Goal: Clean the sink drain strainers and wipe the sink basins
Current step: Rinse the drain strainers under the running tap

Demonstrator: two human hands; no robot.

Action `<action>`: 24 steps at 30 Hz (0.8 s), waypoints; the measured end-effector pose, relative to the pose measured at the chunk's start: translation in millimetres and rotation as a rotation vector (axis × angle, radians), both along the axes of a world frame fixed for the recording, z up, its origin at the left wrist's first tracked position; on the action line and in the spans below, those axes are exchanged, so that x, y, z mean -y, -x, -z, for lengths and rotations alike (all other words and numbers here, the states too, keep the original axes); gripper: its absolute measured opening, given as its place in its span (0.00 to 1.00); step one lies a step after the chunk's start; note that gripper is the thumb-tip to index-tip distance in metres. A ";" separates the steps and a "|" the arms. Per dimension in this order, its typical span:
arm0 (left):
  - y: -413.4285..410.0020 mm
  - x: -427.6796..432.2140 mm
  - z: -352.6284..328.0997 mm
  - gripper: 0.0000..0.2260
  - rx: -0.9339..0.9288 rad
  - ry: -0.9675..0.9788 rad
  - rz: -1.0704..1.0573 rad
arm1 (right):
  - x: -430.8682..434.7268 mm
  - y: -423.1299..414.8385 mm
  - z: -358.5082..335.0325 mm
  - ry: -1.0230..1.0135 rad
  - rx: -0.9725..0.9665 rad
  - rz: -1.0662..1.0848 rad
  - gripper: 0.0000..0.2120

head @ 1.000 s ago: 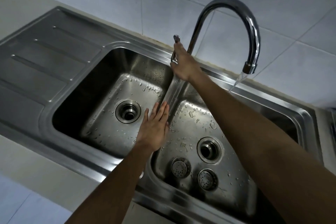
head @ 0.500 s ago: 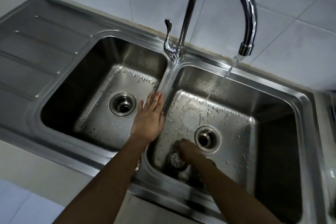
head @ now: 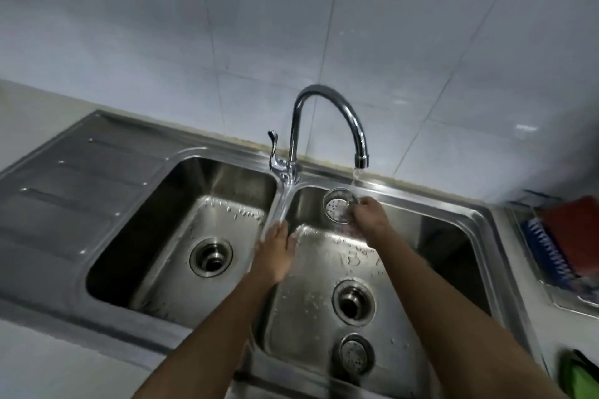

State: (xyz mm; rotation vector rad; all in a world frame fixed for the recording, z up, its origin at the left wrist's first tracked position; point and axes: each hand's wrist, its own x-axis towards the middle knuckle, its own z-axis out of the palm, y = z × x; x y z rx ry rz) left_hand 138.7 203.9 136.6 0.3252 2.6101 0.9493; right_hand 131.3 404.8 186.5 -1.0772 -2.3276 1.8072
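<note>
Strainer (head: 337,209), a small round metal cup with a perforated bottom, was held tilted on its side above the back of the right basin (head: 437,253), directly under the thin stream of water (head: 356,176) falling from the faucet (head: 319,91). The right hand (head: 369,214) gripped it by the rim, fingers curled round the edge. The holed bottom showed through the cup's open mouth. A second strainer (head: 356,354), a domed disc dotted with holes, lay on the floor of the same basin at the front. It sat just in front of the open right drain (head: 353,302), a round hole with a broad polished ring.

The left hand (head: 275,253) rested palm down on the smooth rounded divider (head: 283,201) between the basins, fingers straight and close together, holding nothing. The left basin (head: 194,197) was brushed steel, rectangular with rounded corners. Droplets beaded its floor near the back, and the left drain (head: 211,257) stood open.

The faucet was a glossy chrome gooseneck with a slim upright lever (head: 273,146) beside its base. Left of the basins ran a ribbed steel drainboard (head: 81,178), and behind stood a wall (head: 194,26) of large pale glossy tiles. At the far right, blurred, a red block (head: 570,230) and blue bristles (head: 547,249) sat in a steel tray (head: 547,293). The green thing (head: 580,376) below it could not be made out.
</note>
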 end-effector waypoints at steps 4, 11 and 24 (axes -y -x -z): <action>10.0 -44.0 -60.3 0.22 0.207 -0.546 -0.091 | 4.9 -7.8 -35.4 0.191 -0.080 -0.015 0.09; 19.7 -72.5 -90.9 0.17 0.507 -0.761 -0.201 | 7.6 -25.9 -50.2 0.230 -0.140 -0.030 0.04; 48.7 -48.6 -66.5 0.12 0.356 -0.736 -0.348 | 25.0 -13.8 -53.0 0.504 -0.262 0.195 0.06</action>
